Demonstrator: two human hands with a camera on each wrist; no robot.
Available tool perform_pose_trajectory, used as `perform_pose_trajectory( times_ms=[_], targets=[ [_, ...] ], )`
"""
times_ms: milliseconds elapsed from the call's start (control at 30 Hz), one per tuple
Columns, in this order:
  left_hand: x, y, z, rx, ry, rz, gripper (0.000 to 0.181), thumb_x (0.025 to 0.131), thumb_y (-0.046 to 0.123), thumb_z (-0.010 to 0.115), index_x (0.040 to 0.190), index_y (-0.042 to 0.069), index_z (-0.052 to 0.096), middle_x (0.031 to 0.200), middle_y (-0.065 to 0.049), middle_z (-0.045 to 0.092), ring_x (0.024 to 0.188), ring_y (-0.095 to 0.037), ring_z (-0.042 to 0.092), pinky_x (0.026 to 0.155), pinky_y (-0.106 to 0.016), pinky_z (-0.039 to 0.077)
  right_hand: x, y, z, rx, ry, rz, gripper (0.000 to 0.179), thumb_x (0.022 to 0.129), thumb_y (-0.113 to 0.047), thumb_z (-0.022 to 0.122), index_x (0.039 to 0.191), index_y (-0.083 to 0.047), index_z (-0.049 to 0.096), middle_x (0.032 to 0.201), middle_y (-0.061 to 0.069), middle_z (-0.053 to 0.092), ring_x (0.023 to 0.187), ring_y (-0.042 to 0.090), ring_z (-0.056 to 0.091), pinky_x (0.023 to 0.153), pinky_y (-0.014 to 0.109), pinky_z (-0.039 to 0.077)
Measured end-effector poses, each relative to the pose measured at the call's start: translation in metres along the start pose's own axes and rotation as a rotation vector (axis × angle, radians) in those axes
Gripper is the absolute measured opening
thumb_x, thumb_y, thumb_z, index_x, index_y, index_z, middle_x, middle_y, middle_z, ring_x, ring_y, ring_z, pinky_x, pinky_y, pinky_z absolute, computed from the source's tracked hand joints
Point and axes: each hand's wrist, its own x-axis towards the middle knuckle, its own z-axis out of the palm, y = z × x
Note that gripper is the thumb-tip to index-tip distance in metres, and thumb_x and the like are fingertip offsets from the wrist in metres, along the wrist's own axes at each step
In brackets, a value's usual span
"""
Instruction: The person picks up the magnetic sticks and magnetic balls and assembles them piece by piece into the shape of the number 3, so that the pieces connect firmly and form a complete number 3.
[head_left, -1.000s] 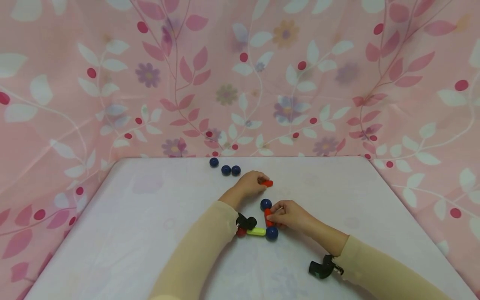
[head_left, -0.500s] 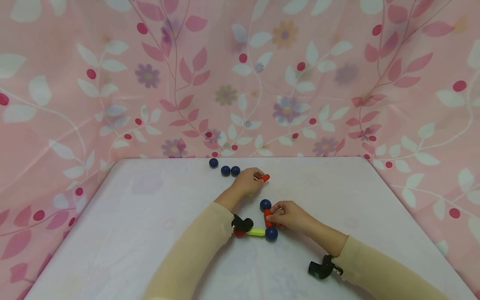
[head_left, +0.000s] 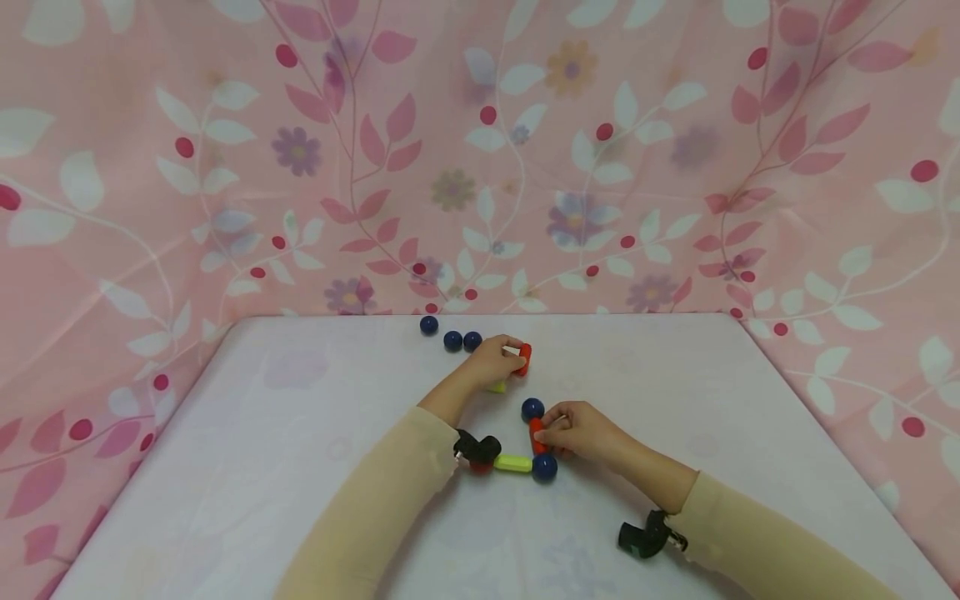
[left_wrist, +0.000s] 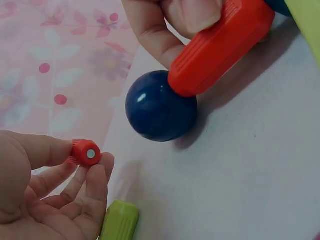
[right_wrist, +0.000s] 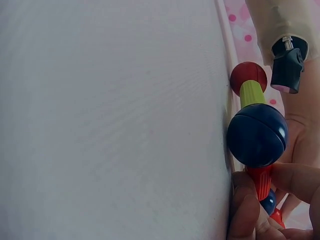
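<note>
My left hand (head_left: 489, 362) pinches a red rod (head_left: 526, 359) above the far part of the table. In the left wrist view that rod (left_wrist: 86, 153) shows a round silvery spot on its end. Beneath the left hand lies a yellow-green rod (head_left: 498, 387), partly hidden. My right hand (head_left: 585, 431) pinches another red rod (head_left: 537, 436) between thumb and fingers. This rod joins a far blue ball (head_left: 532, 408) to a nearer blue ball (head_left: 544, 467). From the nearer ball a yellow-green rod (head_left: 513, 463) runs left to a red ball (head_left: 481, 467), partly covered by the left wrist camera.
Three loose blue balls stand near the table's far edge: one ball (head_left: 429, 325) apart, two others (head_left: 453, 341) side by side. Behind the white table (head_left: 285, 467) hangs a pink floral cloth (head_left: 525, 167). A black camera (head_left: 643, 536) sits on the right wrist.
My left hand has drawn slightly left and away with its red rod, turning the rod more upright in view. The yellow-green rod beneath has come into sight. The right hand keeps its hold.
</note>
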Motion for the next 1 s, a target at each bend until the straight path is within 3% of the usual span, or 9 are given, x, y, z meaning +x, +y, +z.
perform_pose_trajectory(
  times_ms=[233,467,1000],
  targets=[
    [-0.003,0.001,0.004,0.046,0.001,-0.027,0.036,0.097,0.018,0.065,0.131,0.005,0.058,0.096,-0.009,0.067,0.075,-0.016,0.063,0.063,-0.023,0.048,0.0,0.001,0.0,0.0,-0.001,-0.01,0.027,0.092,-0.016,0.073,0.107,0.004,0.062,0.078,0.005,0.071,0.068,0.015,0.062,0.064,0.029,0.053],
    [-0.008,0.002,0.006,0.029,-0.005,-0.054,0.033,0.096,0.017,0.067,0.125,0.005,0.059,0.092,-0.008,0.067,0.074,-0.016,0.064,0.063,-0.023,0.05,-0.001,0.001,0.0,-0.002,0.005,-0.013,0.026,0.092,-0.015,0.073,0.106,0.004,0.062,0.077,0.006,0.071,0.068,0.015,0.062,0.064,0.029,0.053],
    [-0.011,-0.003,0.008,0.13,-0.043,-0.005,0.032,0.089,0.019,0.075,0.113,0.003,0.062,0.084,-0.004,0.069,0.071,-0.013,0.066,0.07,-0.025,0.052,0.0,0.001,0.0,-0.002,0.01,-0.018,0.026,0.092,-0.015,0.073,0.106,0.004,0.062,0.077,0.005,0.071,0.067,0.015,0.062,0.064,0.03,0.053]
  ],
)
